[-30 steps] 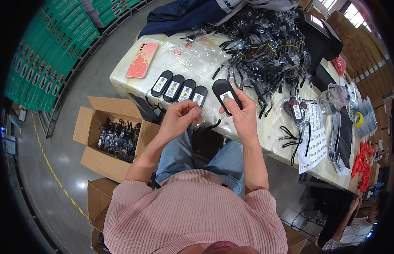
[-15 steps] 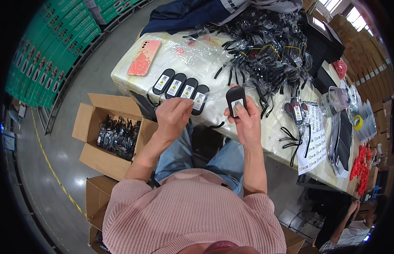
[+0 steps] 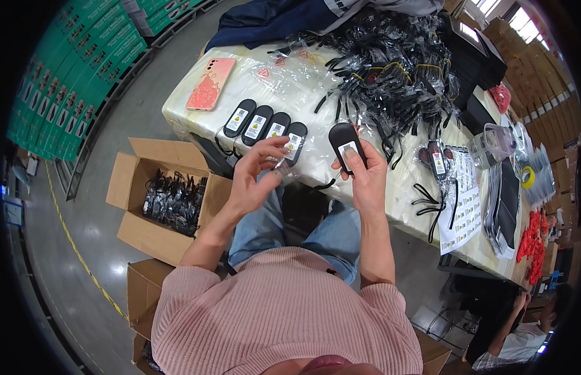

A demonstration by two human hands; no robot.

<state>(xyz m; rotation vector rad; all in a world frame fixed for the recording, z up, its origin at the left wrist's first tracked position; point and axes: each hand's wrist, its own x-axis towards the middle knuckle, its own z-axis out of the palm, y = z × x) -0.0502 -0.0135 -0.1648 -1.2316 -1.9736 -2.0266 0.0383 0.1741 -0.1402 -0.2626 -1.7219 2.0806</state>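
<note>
My right hand [image 3: 367,176] grips a black oval handheld device [image 3: 342,134] upright above the table edge, its thumb pressed on the white label. A short black wrist strap [image 3: 325,185] hangs beside it. My left hand [image 3: 256,176] is open, with thumb and fingers apart. A bit of clear film [image 3: 282,166] shows by its fingertips; whether it is held is unclear. Just beyond that hand, several similar labelled black devices lie side by side, the rightmost device [image 3: 295,142] closest to its fingers and the leftmost device [image 3: 239,119] farthest away.
A pink phone [image 3: 210,84] lies at the table's far left. Bagged black devices with straps form a large pile [image 3: 397,69] at the back. Label sheets [image 3: 460,225] and yellow tape [image 3: 527,179] lie right. An open carton [image 3: 131,222] of bagged devices stands at left.
My left hand's fingers have spread from a closed pinch, and the hand has turned. My right hand still holds the device, now tilted slightly to the left.
</note>
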